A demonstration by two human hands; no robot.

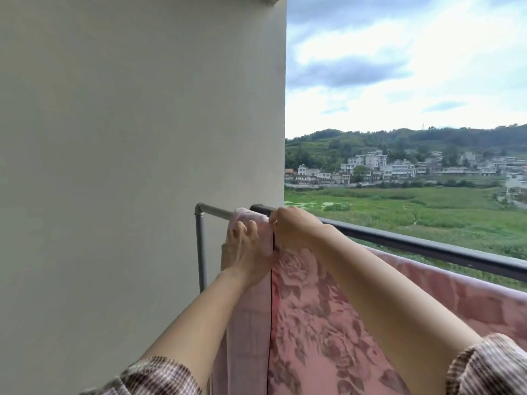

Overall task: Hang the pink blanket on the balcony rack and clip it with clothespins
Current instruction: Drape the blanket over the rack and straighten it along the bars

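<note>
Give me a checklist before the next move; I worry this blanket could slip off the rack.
1. Pink blanket draped over the rack bar: ok.
2. Left hand holds the blanket's folded edge near the bar's end: ok.
3. Right hand grips the blanket's top at the bar: ok.
4. Clothespin ready in either hand: cannot tell.
5. Clothespin already clipped on this end: not ok, none visible.

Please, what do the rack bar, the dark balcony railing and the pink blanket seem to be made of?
The rack bar: likely metal tube, dull grey with slight sheen, elbow fitting at the corner. The balcony railing: probably painted metal, dark, smooth, matte. The pink blanket: soft fabric, rose print, matte; it drapes in folds.
</note>
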